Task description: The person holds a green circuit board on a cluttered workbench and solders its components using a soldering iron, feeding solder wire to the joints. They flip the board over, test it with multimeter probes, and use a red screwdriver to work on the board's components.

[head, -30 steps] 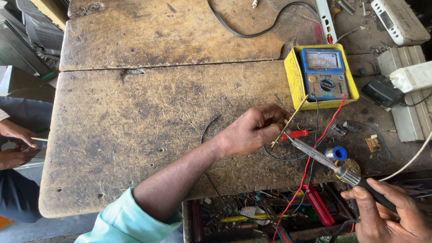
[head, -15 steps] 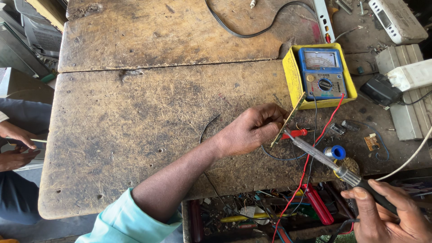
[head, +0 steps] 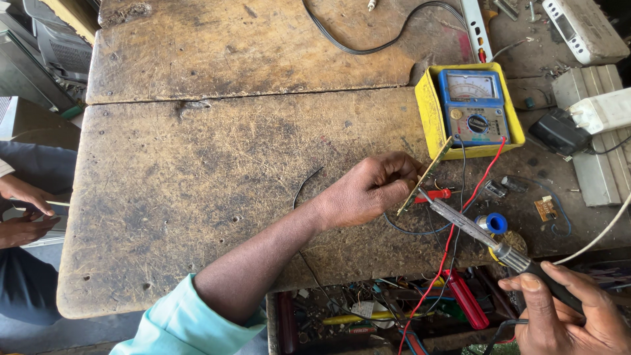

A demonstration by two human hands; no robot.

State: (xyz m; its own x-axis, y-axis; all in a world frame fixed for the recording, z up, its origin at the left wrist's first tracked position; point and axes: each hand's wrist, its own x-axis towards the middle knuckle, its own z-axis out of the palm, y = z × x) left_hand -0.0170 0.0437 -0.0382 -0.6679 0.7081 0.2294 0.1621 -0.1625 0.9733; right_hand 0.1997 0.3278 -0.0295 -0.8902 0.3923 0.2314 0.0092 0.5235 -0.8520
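A narrow circuit board [head: 424, 176] is standing on edge, tilted, just in front of the yellow-cased meter [head: 470, 110] on the worn wooden bench [head: 197, 171]. The left hand [head: 368, 190] is pinching it, fingers closed around it. The right hand [head: 568, 315] is gripping a soldering iron [head: 473, 227], its tip touching the board's lower end

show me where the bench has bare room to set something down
Bare wood runs left of the left hand, out to the bench edge, and across the far plank left of the black cable. It is crowded around the yellow meter, red lead and soldering iron.
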